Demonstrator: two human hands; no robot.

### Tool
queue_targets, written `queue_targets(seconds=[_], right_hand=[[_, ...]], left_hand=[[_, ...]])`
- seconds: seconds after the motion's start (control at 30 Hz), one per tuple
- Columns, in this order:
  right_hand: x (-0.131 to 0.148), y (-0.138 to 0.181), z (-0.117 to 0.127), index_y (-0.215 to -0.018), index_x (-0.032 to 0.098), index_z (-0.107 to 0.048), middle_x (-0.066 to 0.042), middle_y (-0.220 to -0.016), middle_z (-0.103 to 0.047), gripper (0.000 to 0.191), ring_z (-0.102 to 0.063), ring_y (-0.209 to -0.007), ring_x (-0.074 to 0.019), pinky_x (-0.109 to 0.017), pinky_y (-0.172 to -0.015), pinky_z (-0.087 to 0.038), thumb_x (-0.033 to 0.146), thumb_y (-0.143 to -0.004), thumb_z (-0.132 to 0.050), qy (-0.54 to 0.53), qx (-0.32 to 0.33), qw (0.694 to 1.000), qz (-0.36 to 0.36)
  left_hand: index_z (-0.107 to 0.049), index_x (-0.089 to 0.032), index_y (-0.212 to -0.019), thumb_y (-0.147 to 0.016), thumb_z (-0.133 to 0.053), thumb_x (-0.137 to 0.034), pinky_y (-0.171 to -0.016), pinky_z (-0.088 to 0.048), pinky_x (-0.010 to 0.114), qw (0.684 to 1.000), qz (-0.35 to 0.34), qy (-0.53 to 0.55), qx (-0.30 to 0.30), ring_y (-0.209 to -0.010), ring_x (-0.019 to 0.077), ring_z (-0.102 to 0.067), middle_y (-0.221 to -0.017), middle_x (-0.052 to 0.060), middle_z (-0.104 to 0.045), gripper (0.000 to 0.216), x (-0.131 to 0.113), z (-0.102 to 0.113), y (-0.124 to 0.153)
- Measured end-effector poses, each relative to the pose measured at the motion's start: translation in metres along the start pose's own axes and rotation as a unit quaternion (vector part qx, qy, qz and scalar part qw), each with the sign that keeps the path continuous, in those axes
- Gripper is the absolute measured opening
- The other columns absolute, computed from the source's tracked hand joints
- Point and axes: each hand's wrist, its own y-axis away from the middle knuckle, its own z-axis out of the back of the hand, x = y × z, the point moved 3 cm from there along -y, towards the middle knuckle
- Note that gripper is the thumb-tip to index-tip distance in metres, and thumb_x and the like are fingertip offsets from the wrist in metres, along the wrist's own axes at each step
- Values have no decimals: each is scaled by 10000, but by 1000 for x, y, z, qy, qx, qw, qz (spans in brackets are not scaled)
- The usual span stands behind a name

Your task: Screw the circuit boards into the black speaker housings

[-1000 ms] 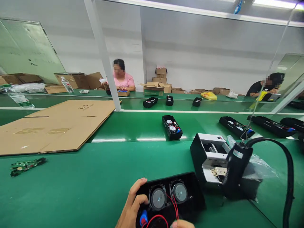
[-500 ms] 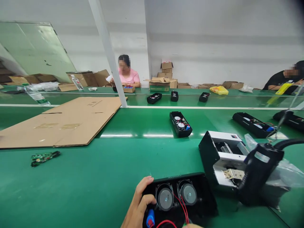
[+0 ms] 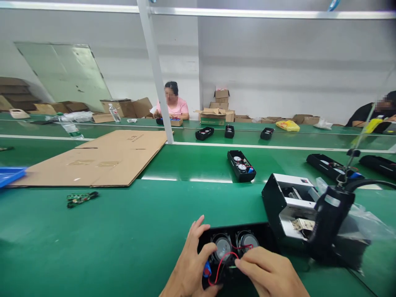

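A black plastic speaker housing (image 3: 238,231) held by two hands over a green assembly bench (image 3: 93,235)

The housing lies directly under the left hand (image 3: 192,264), which is clamped on its left side, and the right hand (image 3: 267,272), close beside it. Two round silver speakers (image 3: 223,248) are visible; the near part is hidden by the hands. A blue connector (image 3: 207,270) is partly covered, and whether the right hand grips the thin red wires (image 3: 220,267) cannot be told.

Speaker housing (image 3: 260,237): matt black plastic. Workbench top (image 3: 123,239): glossy, smooth green. Cardboard sheet (image 3: 102,161): matt brown paper.
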Motion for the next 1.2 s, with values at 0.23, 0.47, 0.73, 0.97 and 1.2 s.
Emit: queue_targets(seconds=[0.23,0.47,0.73,0.97,1.2], right_hand=[[3,-31,-12,-1018,263,-778,14,-876,-802,363,-745,-686,-188,-339,-575,-422,-6,-918,-556,44,227,971,-64],[-15,-35,-3,-1074,308,-834,16,-988,-813,391,-736,-850,-160,-274,-752,-482,56,-1033,-536,-81,238,949,-192],[-7,-45,-4,-1047,309,-855,7,-971,-830,379,-745,-834,-194,-319,-741,-460,66,-1017,-566,-59,272,940,-198],[-8,-55,-4,-1027,268,-806,-15,-1023,-807,409,-742,-925,-192,-297,-813,-489,7,-970,-497,-78,318,926,-186],[-5,-46,-2,-1171,250,-729,-51,-1142,-776,391,-732,-985,-239,-345,-896,-529,69,-846,-608,-66,311,935,-155]], left_hand=[[-594,-297,-1250,-430,-822,-96,-1217,-403,815,994,29,-71,72,-1550,530,-402,-1583,154,-476,874,-13,-12,-12],[-539,-276,-1212,-568,-733,7,-1228,-403,824,993,87,-50,63,-1199,349,-713,-1283,79,-661,730,-32,-7,-19],[-576,-268,-1329,-680,-667,7,-1251,-463,741,998,14,-61,28,-1055,290,-766,-1180,55,-731,711,-32,0,-9],[-658,-276,-1108,-592,-776,9,-1215,-367,857,992,50,-64,97,-1366,428,-605,-1249,57,-682,601,-28,3,-31],[-654,-281,-1163,-659,-873,-18,-1240,-368,802,988,68,-3,137,-1325,380,-658,-1270,61,-697,610,-22,19,-40]])
